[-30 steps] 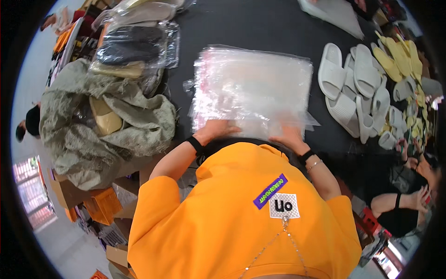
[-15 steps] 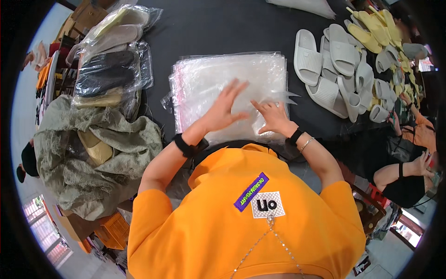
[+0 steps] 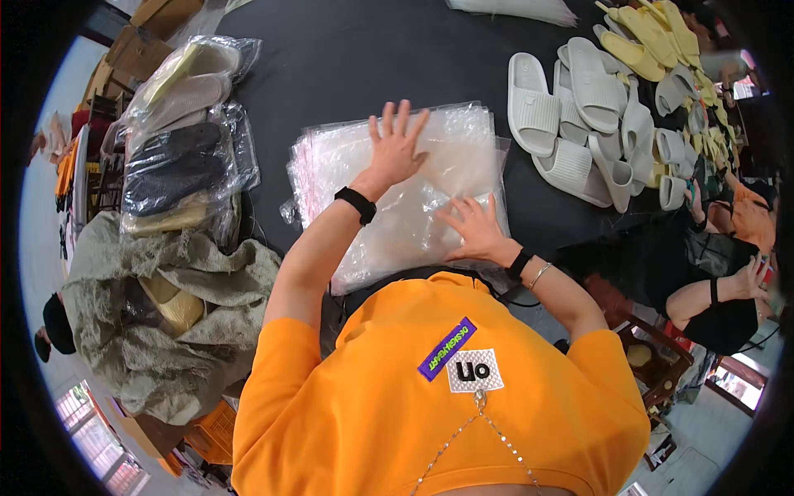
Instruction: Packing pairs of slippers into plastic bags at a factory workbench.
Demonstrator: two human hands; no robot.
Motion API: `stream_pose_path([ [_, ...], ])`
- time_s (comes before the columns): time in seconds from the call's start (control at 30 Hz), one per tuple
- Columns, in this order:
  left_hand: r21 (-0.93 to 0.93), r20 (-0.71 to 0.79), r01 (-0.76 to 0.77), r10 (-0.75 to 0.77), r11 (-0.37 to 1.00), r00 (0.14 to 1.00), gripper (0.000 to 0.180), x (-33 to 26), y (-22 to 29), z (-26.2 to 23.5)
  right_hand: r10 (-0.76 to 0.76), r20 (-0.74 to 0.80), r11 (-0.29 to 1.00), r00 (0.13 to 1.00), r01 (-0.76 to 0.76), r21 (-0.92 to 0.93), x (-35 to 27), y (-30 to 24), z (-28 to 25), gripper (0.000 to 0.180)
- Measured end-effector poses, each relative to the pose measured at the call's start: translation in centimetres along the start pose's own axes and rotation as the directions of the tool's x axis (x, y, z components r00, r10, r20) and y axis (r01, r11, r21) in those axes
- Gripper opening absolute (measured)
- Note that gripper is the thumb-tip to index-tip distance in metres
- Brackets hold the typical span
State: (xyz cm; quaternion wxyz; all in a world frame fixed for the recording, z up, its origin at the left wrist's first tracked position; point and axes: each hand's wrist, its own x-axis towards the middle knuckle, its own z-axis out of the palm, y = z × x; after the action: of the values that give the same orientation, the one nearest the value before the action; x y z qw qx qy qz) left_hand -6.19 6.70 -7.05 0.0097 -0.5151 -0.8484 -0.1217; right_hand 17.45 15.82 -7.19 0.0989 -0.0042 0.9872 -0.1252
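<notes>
A stack of clear plastic bags (image 3: pixel 364 240) lies on the dark table in front of me, its near edge against my body. My left hand (image 3: pixel 398 147) rests with fingers spread over the upper middle of the stack. Lower and to the right, my right hand (image 3: pixel 477 231) lies on the bags near their right edge, fingers apart. Neither hand holds anything. Beyond the stack to the right are loose light grey slippers (image 3: pixel 536 112), some piled on others.
Bagged slippers (image 3: pixel 174 165) are stacked at the left, above a rough grey-green sack (image 3: pixel 107 306) holding a yellowish slipper. Yellow slippers (image 3: pixel 637 54) lie at the far right. More clear bags (image 3: pixel 521 8) sit at the far edge. Other people (image 3: pixel 715 306) are at the right.
My left hand has moved farther up the stack and flattened out. My right hand has shifted slightly down and left. The whole view has turned a little.
</notes>
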Motion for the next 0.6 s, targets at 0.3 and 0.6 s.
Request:
stream_pose_path([
  [0.3, 0.015, 0.077, 0.133, -0.134, 0.991, 0.988, 0.050, 1.9, -4.0, 3.9, 0.269, -0.137, 0.957, 0.953, -0.249, 0.151, 0.2, 1.5, -0.4, 0.074],
  [0.6, -0.079, 0.098, 0.051, -0.043, 0.996, 0.994, 0.060, 1.8, -4.7, 3.0, 0.659, 0.017, 0.652, 0.752, -0.583, 0.485, 0.5, 2.4, 0.1, 0.082],
])
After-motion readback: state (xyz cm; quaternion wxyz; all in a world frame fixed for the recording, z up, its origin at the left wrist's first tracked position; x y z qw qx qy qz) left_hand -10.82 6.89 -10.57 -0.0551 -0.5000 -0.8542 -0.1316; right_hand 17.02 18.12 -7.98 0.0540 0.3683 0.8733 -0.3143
